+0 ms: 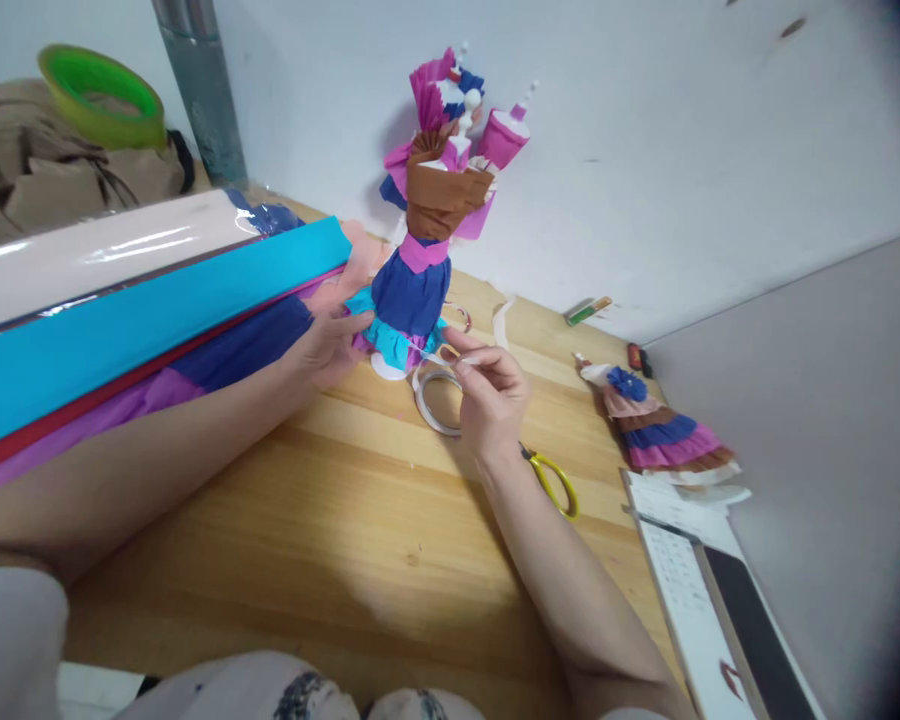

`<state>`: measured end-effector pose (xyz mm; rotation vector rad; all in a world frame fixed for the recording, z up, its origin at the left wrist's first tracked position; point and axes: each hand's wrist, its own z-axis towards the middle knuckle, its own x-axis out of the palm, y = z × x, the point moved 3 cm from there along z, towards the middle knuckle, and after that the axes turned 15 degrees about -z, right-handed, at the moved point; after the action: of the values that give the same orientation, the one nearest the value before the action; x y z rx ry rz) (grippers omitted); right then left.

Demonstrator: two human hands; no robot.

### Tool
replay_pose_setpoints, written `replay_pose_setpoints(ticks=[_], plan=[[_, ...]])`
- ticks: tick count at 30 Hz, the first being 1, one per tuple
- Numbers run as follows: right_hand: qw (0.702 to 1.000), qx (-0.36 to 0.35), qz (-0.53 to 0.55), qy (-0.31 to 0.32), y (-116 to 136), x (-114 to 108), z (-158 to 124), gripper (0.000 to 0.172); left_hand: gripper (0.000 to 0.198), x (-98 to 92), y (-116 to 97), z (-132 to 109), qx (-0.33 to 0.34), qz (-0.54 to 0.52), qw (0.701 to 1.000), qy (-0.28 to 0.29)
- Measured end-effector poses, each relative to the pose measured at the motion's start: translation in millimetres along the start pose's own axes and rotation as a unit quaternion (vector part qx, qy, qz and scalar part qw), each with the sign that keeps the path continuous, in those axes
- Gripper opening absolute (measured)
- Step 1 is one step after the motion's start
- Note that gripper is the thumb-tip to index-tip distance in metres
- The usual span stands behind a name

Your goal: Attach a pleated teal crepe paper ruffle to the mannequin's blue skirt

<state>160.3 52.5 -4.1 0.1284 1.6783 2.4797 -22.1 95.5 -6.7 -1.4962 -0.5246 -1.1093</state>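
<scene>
Upright on the table stands a paper doll figure [412, 285] with a navy skirt, a pink waistband and a brown pleated wrap. A turquoise crepe ruffle [388, 342] runs around its hem. My left hand [331, 345] is closed on the ruffle's left side, thumb in front and the other fingers mostly hidden. At the hem's right side, my right hand [493, 388] pinches a thin white tape strip [466, 361] between thumb and fingers. Just below lies a roll of white tape [422, 408], partly behind that hand.
Crepe paper sheets [157, 285] lie at left, near a bottle [208, 110] and a big tape roll [105, 125]. Yellow-handled scissors [555, 485] rest beside my right forearm. Another paper-dressed doll [664, 430] lies at right near a white box [690, 590]. A wall stands behind.
</scene>
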Motion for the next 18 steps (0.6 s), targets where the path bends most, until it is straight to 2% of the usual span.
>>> replay_pose_setpoints(ticks=[3, 10, 15, 18], plan=[[1.0, 0.008, 0.015, -0.002, 0, -1, 1, 0.007, 0.041, 0.0, -1, 0, 0.015, 0.024, 0.999, 0.029], [1.0, 0.002, -0.02, 0.015, 2, 2, -3, 0.005, 0.044, -13.1, 2, 3, -0.004, 0.006, 1.0, -0.025], [0.998, -0.014, -0.032, 0.048, 0, 2, -7, 0.007, 0.039, -9.2, 2, 2, 0.001, -0.002, 1.0, 0.005], [0.998, -0.016, -0.033, 0.05, -1, 1, -8, 0.007, 0.041, -7.9, 2, 2, -0.008, 0.004, 1.0, -0.002]])
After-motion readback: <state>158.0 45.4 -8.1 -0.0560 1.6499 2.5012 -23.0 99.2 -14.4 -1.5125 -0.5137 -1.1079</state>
